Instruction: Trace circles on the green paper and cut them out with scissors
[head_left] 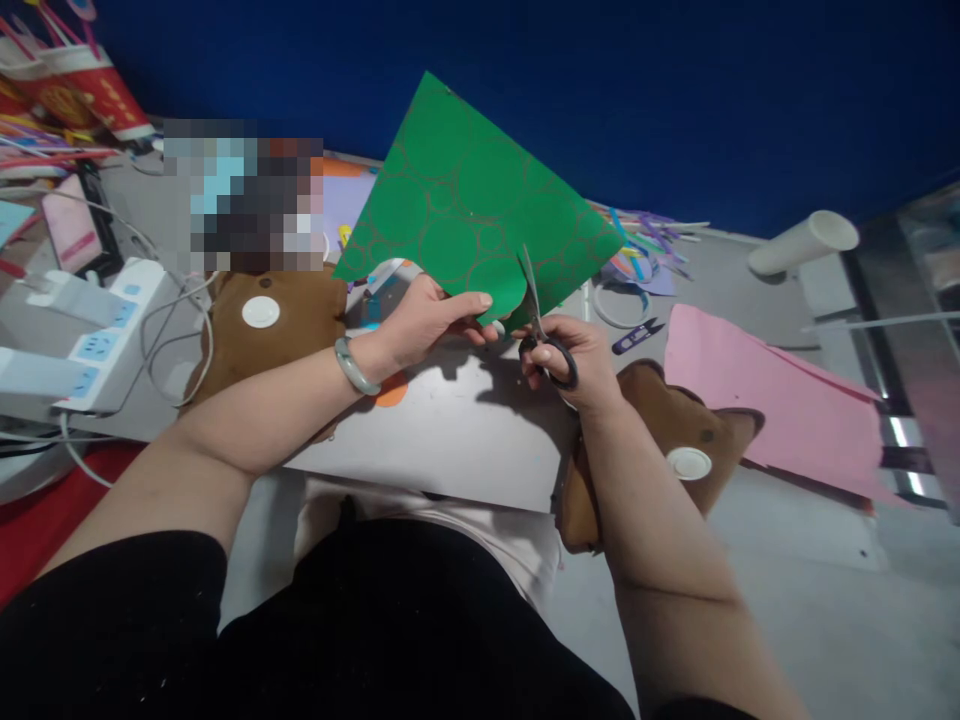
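Note:
A green sheet [457,180] with circles of several sizes drawn on it is held up above the table. My left hand [435,315] pinches its lower edge, thumb on top, beside a curved cut. In my right hand [574,360] is a pair of scissors [534,300] with black handles, fingers through the loops. The scissor blades meet the sheet next to the round edge of one drawn circle, to the right of my left thumb. Part of the lower blade is hidden by the sheet.
Brown cushions [281,315] lie under both forearms. Right are purple thread snips [639,336], pink sheet [765,390] and a white tube [806,243]. A power strip [112,335] with cables stands left. Craft stems [652,240] lie behind, before a blue partition [600,90].

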